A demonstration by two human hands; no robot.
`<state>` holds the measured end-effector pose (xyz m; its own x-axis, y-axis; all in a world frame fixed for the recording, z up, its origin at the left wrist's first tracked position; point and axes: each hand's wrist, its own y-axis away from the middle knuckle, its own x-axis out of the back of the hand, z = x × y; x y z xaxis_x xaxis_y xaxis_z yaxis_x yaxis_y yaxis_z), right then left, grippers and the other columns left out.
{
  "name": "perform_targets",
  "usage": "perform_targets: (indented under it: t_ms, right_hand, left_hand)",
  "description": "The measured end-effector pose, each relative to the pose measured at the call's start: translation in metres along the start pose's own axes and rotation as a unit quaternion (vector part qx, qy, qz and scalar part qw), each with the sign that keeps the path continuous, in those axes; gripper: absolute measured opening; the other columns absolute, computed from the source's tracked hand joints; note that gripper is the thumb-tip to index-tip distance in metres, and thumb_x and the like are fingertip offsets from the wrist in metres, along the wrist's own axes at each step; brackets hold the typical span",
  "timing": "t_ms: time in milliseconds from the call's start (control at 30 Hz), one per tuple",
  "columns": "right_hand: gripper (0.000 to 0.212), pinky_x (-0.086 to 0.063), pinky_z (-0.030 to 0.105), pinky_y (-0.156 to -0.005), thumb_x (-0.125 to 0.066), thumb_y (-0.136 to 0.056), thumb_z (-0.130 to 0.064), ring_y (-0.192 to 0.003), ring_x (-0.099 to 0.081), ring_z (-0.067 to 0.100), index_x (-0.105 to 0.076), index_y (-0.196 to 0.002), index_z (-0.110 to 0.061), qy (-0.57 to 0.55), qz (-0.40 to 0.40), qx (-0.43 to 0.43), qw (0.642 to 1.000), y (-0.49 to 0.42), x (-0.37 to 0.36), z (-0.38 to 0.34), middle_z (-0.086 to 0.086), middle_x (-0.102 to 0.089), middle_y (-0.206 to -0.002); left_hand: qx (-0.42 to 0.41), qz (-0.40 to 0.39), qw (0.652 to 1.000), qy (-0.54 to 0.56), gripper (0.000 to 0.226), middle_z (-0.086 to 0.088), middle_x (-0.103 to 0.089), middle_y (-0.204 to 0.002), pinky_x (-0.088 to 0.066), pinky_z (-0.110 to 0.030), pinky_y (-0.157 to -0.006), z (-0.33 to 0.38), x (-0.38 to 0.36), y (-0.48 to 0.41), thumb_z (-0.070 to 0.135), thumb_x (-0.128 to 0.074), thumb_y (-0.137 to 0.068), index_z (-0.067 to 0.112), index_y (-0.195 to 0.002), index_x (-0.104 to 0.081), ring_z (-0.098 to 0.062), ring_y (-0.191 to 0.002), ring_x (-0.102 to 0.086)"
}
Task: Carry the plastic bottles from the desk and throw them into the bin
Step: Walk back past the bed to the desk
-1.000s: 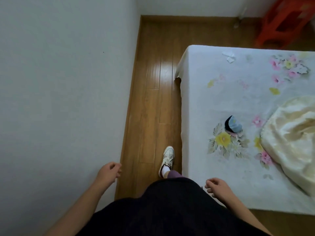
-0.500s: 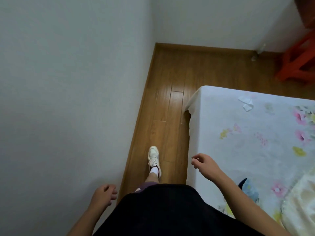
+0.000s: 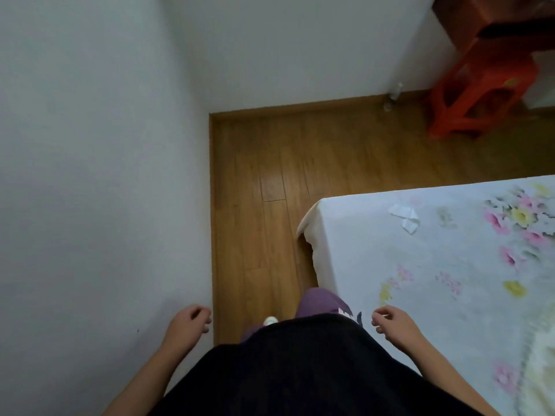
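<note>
- Left hand [image 3: 187,324] and right hand [image 3: 390,324] hang loosely curled, fingers holding nothing.
- No plastic bottles, bench or bin in view; only the bed [image 3: 435,265] and floor [image 3: 270,175].
- Carrying looks not yet begun.

White floral bedsheet [image 3: 435,265], honey-brown plank floor [image 3: 270,175], seemingly orange-red stool [image 3: 480,94].

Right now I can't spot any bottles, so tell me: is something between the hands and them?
Cannot say: no bottle, desk or bin is in view. Both hands, left and right, are empty. Ahead is bare floor beside the bed.
</note>
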<state>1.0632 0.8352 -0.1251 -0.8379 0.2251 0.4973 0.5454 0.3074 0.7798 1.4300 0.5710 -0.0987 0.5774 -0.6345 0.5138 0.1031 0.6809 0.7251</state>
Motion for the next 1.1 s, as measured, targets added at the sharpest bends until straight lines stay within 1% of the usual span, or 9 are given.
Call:
perform_targets:
  t_ms: [167, 267, 400, 467, 600, 733, 867, 1000, 1100]
  right_hand:
    - [0.01, -0.055, 0.044, -0.081, -0.059, -0.088, -0.018, -0.077, -0.069, 0.022, -0.067, -0.092, -0.013, -0.04, 0.013, -0.035, 0.999, -0.062, 0.031, -0.055, 0.004, -0.074, -0.087]
    - [0.013, -0.054, 0.039, -0.075, -0.058, -0.089, -0.016, -0.074, -0.067, 0.021, -0.068, -0.094, -0.01, -0.047, -0.003, -0.034, 0.998, -0.105, 0.048, -0.11, 0.008, -0.073, -0.09]
    - [0.01, -0.054, 0.033, -0.074, -0.059, -0.09, -0.025, -0.081, -0.07, 0.017, -0.065, -0.094, -0.019, 0.014, -0.042, 0.029, 0.999, -0.157, 0.072, -0.208, 0.001, -0.072, -0.09]
    - [0.011, -0.056, 0.035, -0.076, -0.059, -0.089, -0.028, -0.081, -0.07, 0.018, -0.066, -0.093, -0.021, 0.037, -0.055, 0.068, 0.995, -0.185, 0.086, -0.26, 0.0, -0.073, -0.088]
    - [0.013, -0.054, 0.033, -0.076, -0.059, -0.088, -0.033, -0.085, -0.068, 0.014, -0.066, -0.096, -0.025, 0.045, -0.048, 0.124, 0.99, -0.225, 0.115, -0.357, -0.006, -0.071, -0.091]
    - [0.015, -0.054, 0.03, -0.075, -0.06, -0.089, -0.035, -0.088, -0.066, 0.011, -0.066, -0.1, -0.029, 0.035, -0.037, 0.155, 0.987, -0.266, 0.138, -0.428, -0.009, -0.07, -0.093]
    - [0.015, -0.054, 0.031, -0.078, -0.06, -0.089, -0.032, -0.09, -0.065, 0.012, -0.066, -0.101, -0.027, -0.004, -0.02, 0.118, 0.993, -0.303, 0.156, -0.46, -0.006, -0.069, -0.094]
    - [0.012, -0.055, 0.035, -0.08, -0.059, -0.091, -0.028, -0.089, -0.066, 0.017, -0.066, -0.099, -0.022, -0.073, 0.011, 0.031, 0.997, -0.322, 0.175, -0.463, -0.001, -0.07, -0.094]
    - [0.012, -0.057, 0.04, -0.08, -0.057, -0.092, -0.028, -0.086, -0.068, 0.02, -0.066, -0.095, -0.021, -0.134, 0.049, -0.031, 0.989, -0.328, 0.19, -0.453, 0.002, -0.072, -0.089]
  left_hand:
    - [-0.043, -0.009, 0.999, -0.022, 0.023, -0.003, -0.072, -0.087, -0.053, -0.034, -0.071, 0.111, 0.018, -0.075, 0.031, -0.053, -0.1, 0.017, -0.091, -0.07, -0.021, -0.083, -0.069]
    - [-0.031, 0.001, 1.0, -0.005, 0.025, -0.007, -0.072, -0.086, -0.051, -0.034, -0.069, 0.161, 0.025, -0.111, 0.028, -0.053, -0.1, 0.013, -0.09, -0.07, -0.024, -0.081, -0.069]
    - [0.001, 0.017, 1.0, 0.011, 0.025, -0.012, -0.073, -0.084, -0.049, -0.033, -0.067, 0.209, 0.029, -0.144, 0.021, -0.053, -0.1, 0.013, -0.083, -0.07, -0.023, -0.07, -0.066]
    - [0.01, 0.019, 1.0, 0.016, 0.026, -0.014, -0.073, -0.082, -0.05, -0.035, -0.069, 0.229, 0.035, -0.161, 0.019, -0.053, -0.1, 0.011, -0.083, -0.071, -0.023, -0.068, -0.066]
    - [0.038, 0.021, 0.999, 0.017, 0.024, -0.01, -0.073, -0.086, -0.051, -0.033, -0.069, 0.267, 0.051, -0.192, 0.022, -0.053, -0.1, 0.011, -0.087, -0.071, -0.025, -0.074, -0.069]
    - [0.058, 0.02, 0.998, 0.016, 0.024, -0.014, -0.075, -0.087, -0.046, -0.032, -0.065, 0.309, 0.066, -0.245, 0.023, -0.055, -0.099, 0.01, -0.087, -0.071, -0.024, -0.068, -0.066]
    - [0.049, -0.003, 0.999, -0.022, 0.025, -0.013, -0.072, -0.085, -0.046, -0.031, -0.061, 0.371, 0.083, -0.31, 0.025, -0.052, -0.101, 0.009, -0.09, -0.068, -0.023, -0.069, -0.064]
    - [-0.002, -0.046, 0.995, -0.084, 0.026, -0.014, -0.07, -0.081, -0.046, -0.03, -0.056, 0.466, 0.092, -0.376, 0.023, -0.053, -0.102, 0.007, -0.088, -0.068, -0.023, -0.067, -0.062]
    - [-0.053, -0.086, 0.985, -0.142, 0.029, -0.013, -0.073, -0.079, -0.055, -0.038, -0.064, 0.558, 0.089, -0.416, 0.03, -0.055, -0.1, 0.01, -0.086, -0.071, -0.028, -0.072, -0.07]
